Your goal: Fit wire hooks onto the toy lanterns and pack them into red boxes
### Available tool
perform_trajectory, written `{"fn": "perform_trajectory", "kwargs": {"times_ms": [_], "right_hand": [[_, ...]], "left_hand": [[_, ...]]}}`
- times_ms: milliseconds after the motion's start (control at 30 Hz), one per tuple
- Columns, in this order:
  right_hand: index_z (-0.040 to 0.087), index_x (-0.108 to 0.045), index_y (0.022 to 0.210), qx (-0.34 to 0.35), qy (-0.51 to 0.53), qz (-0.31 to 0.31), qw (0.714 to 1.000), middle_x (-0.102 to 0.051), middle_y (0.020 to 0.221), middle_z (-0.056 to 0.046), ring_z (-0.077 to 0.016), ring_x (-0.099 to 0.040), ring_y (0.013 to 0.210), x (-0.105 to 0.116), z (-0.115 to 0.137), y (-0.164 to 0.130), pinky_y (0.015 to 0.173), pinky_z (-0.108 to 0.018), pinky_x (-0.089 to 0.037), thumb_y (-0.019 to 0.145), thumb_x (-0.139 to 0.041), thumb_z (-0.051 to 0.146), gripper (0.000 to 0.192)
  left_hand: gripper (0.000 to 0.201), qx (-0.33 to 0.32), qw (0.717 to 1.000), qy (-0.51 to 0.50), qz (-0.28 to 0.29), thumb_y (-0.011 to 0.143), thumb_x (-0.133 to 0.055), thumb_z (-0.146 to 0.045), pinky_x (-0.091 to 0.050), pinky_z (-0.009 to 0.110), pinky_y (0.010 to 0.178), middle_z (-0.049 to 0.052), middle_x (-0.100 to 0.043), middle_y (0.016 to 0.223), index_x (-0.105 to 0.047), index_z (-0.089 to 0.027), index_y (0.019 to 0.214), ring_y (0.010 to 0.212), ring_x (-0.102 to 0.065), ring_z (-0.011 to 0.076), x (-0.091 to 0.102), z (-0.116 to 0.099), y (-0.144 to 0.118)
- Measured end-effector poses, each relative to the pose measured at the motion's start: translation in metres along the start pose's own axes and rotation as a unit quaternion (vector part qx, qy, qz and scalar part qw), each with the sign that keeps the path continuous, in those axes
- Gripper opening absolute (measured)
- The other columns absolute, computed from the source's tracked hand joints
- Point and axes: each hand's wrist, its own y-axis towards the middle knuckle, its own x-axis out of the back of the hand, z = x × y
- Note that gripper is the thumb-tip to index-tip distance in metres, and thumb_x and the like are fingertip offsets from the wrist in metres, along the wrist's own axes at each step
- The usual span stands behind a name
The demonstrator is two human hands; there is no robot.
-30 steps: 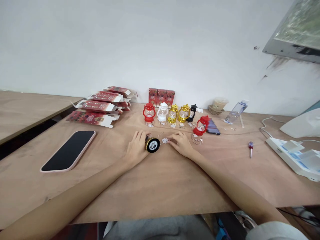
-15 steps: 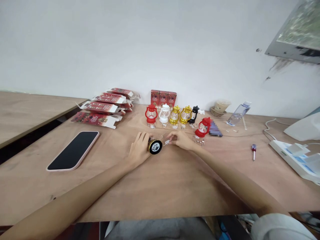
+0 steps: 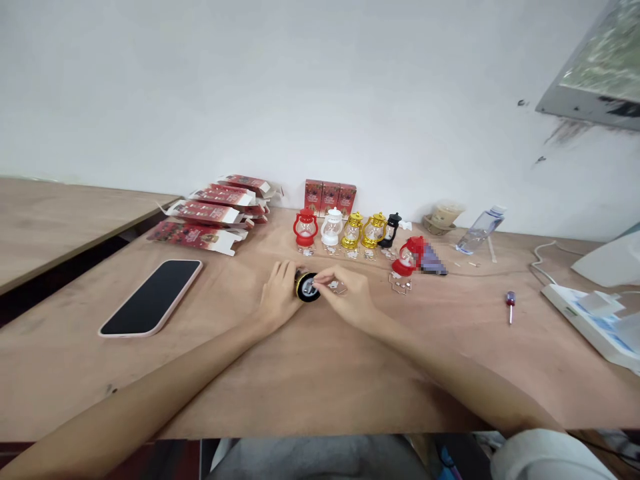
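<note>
Head view is showing a wooden table [image 3: 310,373] with both of the person's bare hands meeting near its middle. The left hand [image 3: 278,300] is lying on the table with its fingers curled around a small lantern [image 3: 306,285] turned on its side, so that the round black base with a gold rim is facing the camera. The lantern is sitting just to the right of the left palm, touching the fingers, and between the two hands. The right hand [image 3: 349,298] is coming in from the right side, its thumb and forefinger pinched on a small pale piece [image 3: 334,286] that is touching, or lying just beside, the lantern's base; it is too small to tell what it is.

Behind the hands, a row of little lanterns is standing upright: a red lantern [image 3: 305,227], a white lantern [image 3: 331,227], two gold lanterns [image 3: 363,230] and a black lantern [image 3: 391,229]. Another red one, a tilted red lantern [image 3: 408,256], is leaning to the right of the row. Three red boxes [image 3: 329,197] are standing against the wall, and flattened red cartons [image 3: 210,213] are lying in a heap to the left. A phone [image 3: 152,297] is lying face up well left of the hands, and a small screwdriver [image 3: 510,304] is lying well to the right.
</note>
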Motion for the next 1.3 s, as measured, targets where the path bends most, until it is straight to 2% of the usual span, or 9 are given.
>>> {"fn": "perform_trajectory", "kwargs": {"times_ms": [133, 267, 467, 567, 700, 833, 967, 1100, 1300], "right_hand": [[0.019, -0.060, 0.078, 0.107, -0.065, -0.026, 0.992, -0.068, 0.075, -0.002, -0.0144, -0.061, 0.072, -0.015, -0.003, -0.009, 0.067, -0.027, -0.051, 0.082, -0.053, 0.012, 0.012], [0.020, -0.061, 0.080, 0.136, -0.098, -0.023, 0.986, -0.067, 0.075, -0.004, -0.0174, -0.057, 0.077, -0.022, -0.008, -0.013, 0.068, -0.030, -0.051, 0.082, -0.053, 0.009, 0.013], [0.022, -0.063, 0.095, 0.183, -0.094, -0.051, 0.977, -0.070, 0.085, -0.004, -0.0171, -0.061, 0.088, -0.007, -0.012, -0.016, 0.076, -0.030, -0.052, 0.083, -0.054, 0.008, 0.020], [0.022, -0.064, 0.092, 0.126, -0.149, -0.035, 0.980, -0.070, 0.084, -0.004, -0.0178, -0.063, 0.084, 0.020, -0.027, -0.020, 0.075, -0.032, -0.052, 0.083, -0.053, 0.010, 0.019], [0.021, -0.065, 0.085, -0.056, -0.260, 0.090, 0.960, -0.070, 0.085, -0.005, -0.0211, -0.064, 0.084, 0.058, -0.053, -0.025, 0.074, -0.035, -0.051, 0.077, -0.055, 0.009, 0.018], [0.021, -0.065, 0.096, -0.145, -0.258, 0.181, 0.938, -0.071, 0.097, -0.004, -0.0211, -0.065, 0.093, 0.071, -0.066, -0.030, 0.081, -0.034, -0.050, 0.077, -0.057, 0.011, 0.023], [0.022, -0.065, 0.093, -0.153, -0.260, 0.213, 0.929, -0.072, 0.097, -0.003, -0.0202, -0.067, 0.091, 0.068, -0.069, -0.034, 0.080, -0.032, -0.050, 0.080, -0.053, 0.010, 0.022], [0.019, -0.064, 0.090, -0.137, -0.275, 0.206, 0.929, -0.072, 0.091, -0.006, -0.0213, -0.067, 0.086, 0.067, -0.068, -0.035, 0.077, -0.033, -0.051, 0.078, -0.054, 0.008, 0.020], [0.019, -0.062, 0.078, -0.113, -0.104, 0.099, 0.983, -0.069, 0.077, -0.002, -0.0152, -0.066, 0.072, 0.052, -0.034, -0.021, 0.070, -0.028, -0.052, 0.078, -0.056, 0.015, 0.007]], "left_hand": [[0.025, 0.005, 1.000, 0.000, -0.003, 0.077, -0.057, -0.023, -0.048, 0.035, 0.071, 0.008, -0.056, 0.102, -0.048, -0.017, 0.100, 0.099, -0.050, 0.0263, 0.000, 0.000, -0.001], [0.025, 0.010, 1.000, -0.008, -0.005, 0.076, -0.056, -0.020, -0.047, 0.036, 0.074, 0.007, -0.056, 0.104, -0.048, -0.018, 0.100, 0.100, -0.049, 0.0260, 0.000, 0.000, -0.001], [0.026, 0.008, 0.999, -0.033, -0.036, 0.076, -0.058, -0.023, -0.047, 0.035, 0.074, 0.006, -0.056, 0.101, -0.048, -0.018, 0.100, 0.099, -0.050, 0.0256, -0.005, 0.006, -0.001], [0.027, 0.011, 0.998, -0.046, -0.050, 0.074, -0.059, -0.021, -0.046, 0.036, 0.077, 0.005, -0.056, 0.100, -0.048, -0.019, 0.099, 0.097, -0.051, 0.0246, -0.006, 0.007, -0.001], [0.026, 0.026, 0.997, -0.061, -0.041, 0.073, -0.057, -0.018, -0.046, 0.037, 0.078, 0.006, -0.056, 0.099, -0.049, -0.018, 0.097, 0.098, -0.051, 0.0248, -0.002, 0.003, 0.001], [0.024, 0.031, 0.996, -0.073, -0.038, 0.072, -0.056, -0.019, -0.046, 0.038, 0.078, 0.006, -0.057, 0.099, -0.050, -0.018, 0.096, 0.098, -0.051, 0.0254, 0.000, 0.001, 0.001], [0.025, 0.026, 0.996, -0.072, -0.036, 0.072, -0.057, -0.020, -0.046, 0.038, 0.078, 0.006, -0.056, 0.098, -0.050, -0.018, 0.097, 0.097, -0.051, 0.0252, 0.000, 0.002, 0.001], [0.027, 0.031, 0.997, -0.064, -0.029, 0.072, -0.056, -0.018, -0.046, 0.037, 0.077, 0.006, -0.056, 0.099, -0.049, -0.019, 0.097, 0.098, -0.051, 0.0250, 0.000, 0.002, 0.001], [0.025, 0.019, 0.998, -0.054, -0.032, 0.073, -0.057, -0.018, -0.045, 0.036, 0.078, 0.005, -0.056, 0.100, -0.049, -0.019, 0.096, 0.098, -0.050, 0.0248, -0.002, 0.003, 0.001]]}}
